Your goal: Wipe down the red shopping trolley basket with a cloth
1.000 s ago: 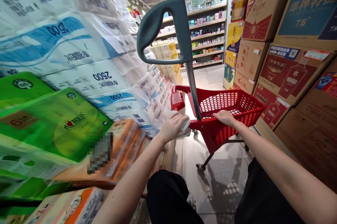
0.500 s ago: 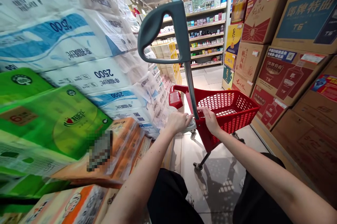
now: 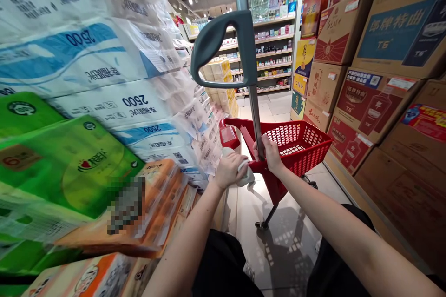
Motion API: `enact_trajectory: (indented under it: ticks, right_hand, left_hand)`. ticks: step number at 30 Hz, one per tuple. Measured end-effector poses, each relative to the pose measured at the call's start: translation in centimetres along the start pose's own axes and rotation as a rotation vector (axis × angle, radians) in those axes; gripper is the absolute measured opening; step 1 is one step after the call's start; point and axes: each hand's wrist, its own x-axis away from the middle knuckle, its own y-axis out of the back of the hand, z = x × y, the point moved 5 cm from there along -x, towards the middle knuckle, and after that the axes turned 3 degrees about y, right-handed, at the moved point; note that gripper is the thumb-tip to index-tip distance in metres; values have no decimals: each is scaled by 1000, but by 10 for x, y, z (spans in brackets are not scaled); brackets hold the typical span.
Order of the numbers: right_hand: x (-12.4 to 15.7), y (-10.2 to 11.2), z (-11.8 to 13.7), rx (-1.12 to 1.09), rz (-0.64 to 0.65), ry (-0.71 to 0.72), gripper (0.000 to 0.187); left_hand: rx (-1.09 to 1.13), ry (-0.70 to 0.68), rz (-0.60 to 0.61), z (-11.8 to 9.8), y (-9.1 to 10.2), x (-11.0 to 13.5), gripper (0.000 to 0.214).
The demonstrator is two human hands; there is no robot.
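In front of me stands a red shopping basket cart (image 3: 299, 163) on wheels, with a metal pole (image 3: 256, 115) rising from its near end. A dark grey-green loop handle (image 3: 248, 50) sits high on that pole. My right hand (image 3: 272, 154) is wrapped round the bottom of the pole at the basket's rim. To its left, my left hand (image 3: 230, 170) is closed on a pale, crumpled cloth (image 3: 247, 174) beside the cart's near corner. Past this hand is a red padded-looking part (image 3: 229, 136) of the cart frame. The palm sides of both hands are hidden.
Wrapped tissue packs (image 3: 139, 102) rise in a tall stack on the left, with green packs (image 3: 83, 162) and orange packs (image 3: 156, 208) nearer. Cardboard cartons (image 3: 383, 97) line the right side. Shelves (image 3: 273, 53) with small goods cross the far end. Tiled floor (image 3: 244, 213) lies between.
My right hand's fingers have gone from lying extended beside the pole to curling round it. My left hand and the cloth have shifted slightly left and down. The view has moved a little.
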Motion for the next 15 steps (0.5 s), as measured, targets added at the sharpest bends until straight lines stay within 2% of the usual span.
enact_trajectory:
  ticks: [4, 8, 11, 15]
  right_hand:
    - [-7, -3, -6, 4, -1, 20, 58]
    - [-5, 1, -20, 75, -40, 18, 60]
    - [2, 10, -24, 135, -130, 73, 57]
    - [10, 24, -18, 251, -238, 145, 57]
  left_hand:
    - [-59, 92, 175, 20, 0, -25, 41]
    - [-109, 185, 209, 20, -5, -34, 46]
    - [-74, 225, 103, 4, -8, -26, 44]
    - [-23, 223, -162, -20, -11, -3, 31]
